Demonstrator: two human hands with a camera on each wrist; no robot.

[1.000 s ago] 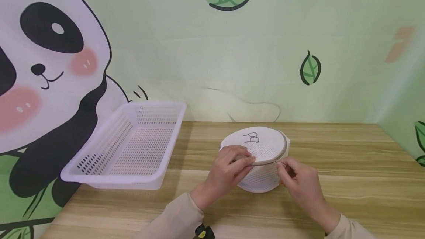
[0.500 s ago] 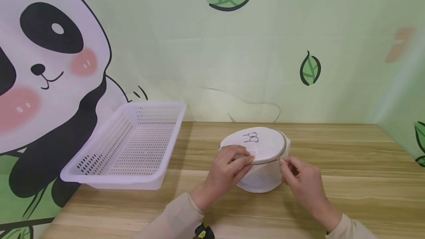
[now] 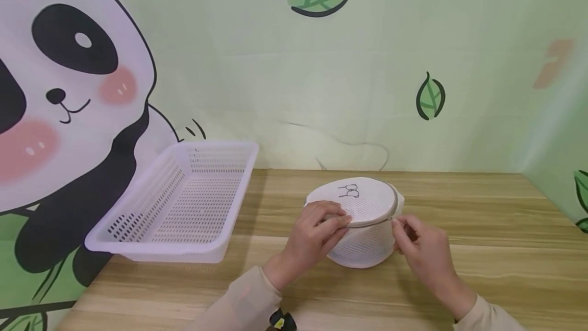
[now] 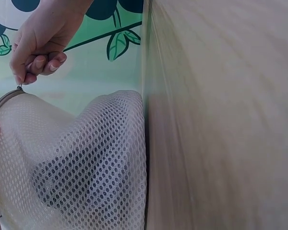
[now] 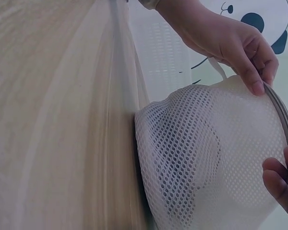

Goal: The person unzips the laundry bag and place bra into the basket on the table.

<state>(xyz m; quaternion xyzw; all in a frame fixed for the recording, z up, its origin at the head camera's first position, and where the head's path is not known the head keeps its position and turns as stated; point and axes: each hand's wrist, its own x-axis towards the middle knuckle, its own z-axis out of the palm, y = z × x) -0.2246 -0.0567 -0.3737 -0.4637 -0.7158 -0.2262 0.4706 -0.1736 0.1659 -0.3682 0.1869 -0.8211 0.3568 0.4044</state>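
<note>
Left hand [image 3: 317, 229] pinches the front edge of the mesh bag [image 3: 360, 246], right hand [image 3: 424, 249] has the zip pull [image 4: 20, 88] between finger and thumb. Bag's sitting on the worktop [image 3: 496, 223]. Zip [image 5: 281, 108] between the hands looks closed, so I'd call that stretch done; can't tell what's left round the back. Basket [image 3: 179, 255] off left, panda wall [image 3: 257, 75] behind.

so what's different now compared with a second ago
The right hand, pinching the zipper pull, has moved rightward and slightly farther back along the rim of the mesh bag. Nothing was grasped or released. The left hand still holds the rim; the bag and white basket stayed put.
</note>
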